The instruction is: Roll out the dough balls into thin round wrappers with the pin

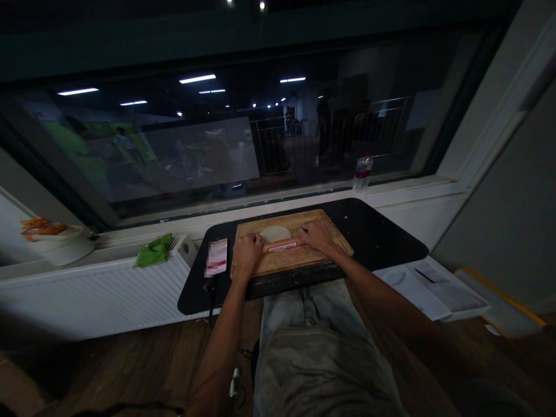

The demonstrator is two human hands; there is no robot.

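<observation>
A wooden rolling pin with a white and red label lies across a wooden cutting board. My left hand is closed around its left end, and my right hand grips the right end. Just beyond the pin, a flat round of pale dough rests on the board. The pin hides part of the dough's near edge, so I cannot tell whether they touch.
The board sits on a black table by the window. Left of it lies a phone with a cable. A green cloth and a white bowl rest on the radiator. A bottle stands on the sill; papers lie at right.
</observation>
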